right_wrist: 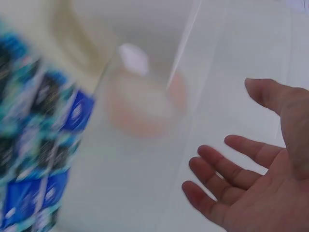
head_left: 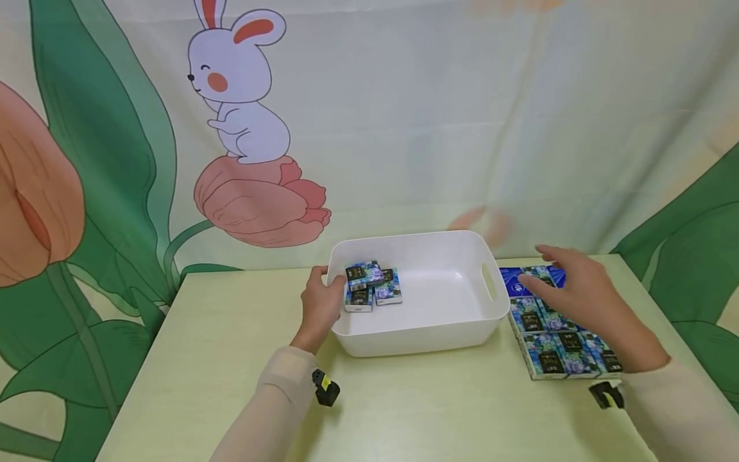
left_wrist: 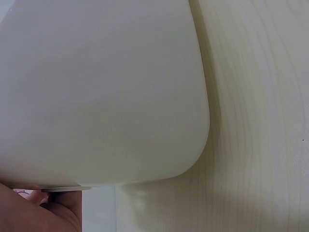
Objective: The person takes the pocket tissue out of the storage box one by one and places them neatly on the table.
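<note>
A white plastic bin stands on the table, and my left hand grips its left end, thumb at the rim. In the left wrist view the left hand shows at the lower left corner, partly hidden by the bin wall. Inside the bin, several small flowered tissue packs with black labels lie in a loose pile on the left. My right hand hovers over rows of similar tissue packs right of the bin. Its fingers are spread and hold nothing.
The pale wooden table ends at a hanging cloth printed with a rabbit and flowers. The bin's right end has a handle slot, close to the rows of packs. Some packs there have plain blue faces.
</note>
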Tool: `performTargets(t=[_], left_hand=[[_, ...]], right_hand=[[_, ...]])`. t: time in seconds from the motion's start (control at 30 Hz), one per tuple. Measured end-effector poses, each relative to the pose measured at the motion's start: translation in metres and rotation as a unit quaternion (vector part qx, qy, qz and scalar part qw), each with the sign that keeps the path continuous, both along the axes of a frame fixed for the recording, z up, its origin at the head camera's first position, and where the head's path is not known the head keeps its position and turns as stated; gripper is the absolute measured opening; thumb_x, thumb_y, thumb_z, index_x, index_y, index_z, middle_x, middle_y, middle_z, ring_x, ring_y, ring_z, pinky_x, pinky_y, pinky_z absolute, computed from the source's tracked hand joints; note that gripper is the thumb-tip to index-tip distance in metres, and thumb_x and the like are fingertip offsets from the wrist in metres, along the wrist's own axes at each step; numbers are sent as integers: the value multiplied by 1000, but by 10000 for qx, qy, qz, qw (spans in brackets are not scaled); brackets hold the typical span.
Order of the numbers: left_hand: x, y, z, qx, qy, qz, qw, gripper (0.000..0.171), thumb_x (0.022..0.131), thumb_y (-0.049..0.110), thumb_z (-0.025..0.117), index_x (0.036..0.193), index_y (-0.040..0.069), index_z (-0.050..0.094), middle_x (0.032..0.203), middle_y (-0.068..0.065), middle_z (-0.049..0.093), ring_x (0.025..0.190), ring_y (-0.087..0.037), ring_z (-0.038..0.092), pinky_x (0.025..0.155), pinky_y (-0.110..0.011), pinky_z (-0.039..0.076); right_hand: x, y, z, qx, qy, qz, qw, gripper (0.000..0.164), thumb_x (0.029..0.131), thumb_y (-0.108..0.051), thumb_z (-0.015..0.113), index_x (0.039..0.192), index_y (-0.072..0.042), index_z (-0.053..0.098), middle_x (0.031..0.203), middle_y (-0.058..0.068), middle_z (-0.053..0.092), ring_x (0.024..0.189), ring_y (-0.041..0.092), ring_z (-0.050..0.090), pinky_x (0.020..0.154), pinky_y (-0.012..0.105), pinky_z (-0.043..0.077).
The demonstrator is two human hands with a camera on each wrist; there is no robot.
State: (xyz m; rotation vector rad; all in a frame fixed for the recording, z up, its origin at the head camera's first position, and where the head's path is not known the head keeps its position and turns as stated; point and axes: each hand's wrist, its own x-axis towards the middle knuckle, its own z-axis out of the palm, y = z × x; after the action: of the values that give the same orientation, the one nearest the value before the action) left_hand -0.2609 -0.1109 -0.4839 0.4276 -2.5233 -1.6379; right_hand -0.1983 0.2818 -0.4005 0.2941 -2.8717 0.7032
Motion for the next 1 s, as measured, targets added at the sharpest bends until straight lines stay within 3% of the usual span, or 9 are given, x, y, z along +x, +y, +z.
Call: performTargets(t=[0.23, 0.43, 0.7, 0.8, 1.0], left_hand=[[0, 2, 3, 56, -18, 55, 10000, 44, 101, 29, 54, 140, 9, 48, 133, -21, 58, 101, -35, 60, 53, -32, 51], [0, 7, 4, 23, 21, 26, 10000, 44, 100, 29, 54, 139, 8, 49, 130, -21, 59, 98, -34, 61, 53, -32, 52], [-3, 7, 4, -35, 134, 19, 9999, 44, 100, 27, 55, 138, 6, 50, 130, -21, 60, 97, -34, 62, 57, -35, 54], [-3, 4, 4, -44, 157, 24, 9999, 44, 100, 27, 55, 138, 6, 50, 129, -21, 60, 96, -34, 62, 58, -35, 54], [-2, -2, -3, -9, 92, 91, 9999, 43, 100, 28, 54, 138, 7, 50, 130, -22, 60, 98, -34, 62, 54, -33, 52]], right_hand=[[-36, -60, 21, 2, -6, 930, 9957, 70, 95, -43, 69, 147, 0, 48, 141, 23, 53, 122, 41, 53, 96, 62, 44], [-64, -102, 29, 368, 9, 1267, 9913, 68, 92, -39, 73, 145, -2, 51, 135, 20, 58, 123, 38, 53, 99, 57, 44], [-89, -145, 42, 831, -430, 1862, 9780, 70, 94, -41, 69, 149, -4, 47, 142, 19, 53, 130, 37, 49, 105, 53, 41], [-101, -163, 37, 1150, -454, 2104, 9698, 69, 94, -40, 70, 148, -3, 47, 142, 19, 53, 130, 36, 50, 105, 50, 42], [-127, -201, 9, 1961, -866, 2061, 9548, 70, 91, -41, 74, 147, -8, 50, 140, 14, 56, 127, 33, 52, 106, 47, 42]])
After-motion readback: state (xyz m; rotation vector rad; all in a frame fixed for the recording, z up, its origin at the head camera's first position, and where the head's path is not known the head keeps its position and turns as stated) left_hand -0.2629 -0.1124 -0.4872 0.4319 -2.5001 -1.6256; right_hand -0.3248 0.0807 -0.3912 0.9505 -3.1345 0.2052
